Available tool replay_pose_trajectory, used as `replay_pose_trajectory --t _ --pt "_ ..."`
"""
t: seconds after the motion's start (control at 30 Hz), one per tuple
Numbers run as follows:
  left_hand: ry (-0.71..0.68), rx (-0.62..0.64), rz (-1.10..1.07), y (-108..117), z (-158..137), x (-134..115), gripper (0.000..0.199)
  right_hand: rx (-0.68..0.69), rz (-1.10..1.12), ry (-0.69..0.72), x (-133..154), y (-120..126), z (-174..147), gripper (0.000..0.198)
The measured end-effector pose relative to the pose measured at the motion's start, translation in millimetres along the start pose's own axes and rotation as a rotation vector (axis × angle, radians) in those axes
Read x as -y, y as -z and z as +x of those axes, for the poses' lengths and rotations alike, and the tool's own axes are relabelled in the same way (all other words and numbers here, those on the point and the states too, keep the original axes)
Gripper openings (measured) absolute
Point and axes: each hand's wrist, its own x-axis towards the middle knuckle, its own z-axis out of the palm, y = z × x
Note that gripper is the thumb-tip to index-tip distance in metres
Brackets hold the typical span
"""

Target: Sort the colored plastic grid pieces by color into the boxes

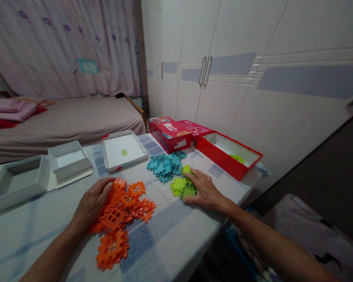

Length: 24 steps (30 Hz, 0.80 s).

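Observation:
My left hand (94, 199) lies against the left side of a heap of orange notched plastic building tiles (114, 217), many with window-like grids. Its fingers are stretched along the heap, and some fingertips are hidden. Over a smaller group of lime-green notched tiles (179, 186) rests my right hand (204, 189), fingers apart and touching them. Just behind the green group is a pile of teal notched tiles (164, 167). A red open box (223, 156) at the right has a few lime-green tiles (238, 158) inside.
A checked cloth covers the table (164, 243). White box trays (17, 180) and a shallow lid (125, 150) stand at the left and back. A closed red box (170, 133) sits at the far edge, near a white wardrobe (238, 105). Behind is a bed (91, 117).

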Motion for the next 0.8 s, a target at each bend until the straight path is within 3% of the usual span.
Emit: replay_pose_trajectory --t 0.2,0.53,0.63,0.8 --pt "-0.001 0.006 0.003 1.0 -0.1 -4.5 0.045 -0.152 0.084 0.089 -5.2 0.9 -4.4 0.057" --pt "-0.024 -0.005 0.011 -2.6 1.7 8.8 0.043 -0.347 0.240 0.203 -8.8 -4.9 -3.3 0.037" --pt "-0.022 0.004 0.005 -2.8 1.7 9.4 0.044 -0.454 0.329 0.139 -14.2 -0.8 -0.2 0.029" --pt "-0.027 0.001 -0.006 -3.6 1.4 9.9 0.044 -0.576 0.474 -0.089 -26.9 6.7 9.6 0.026"
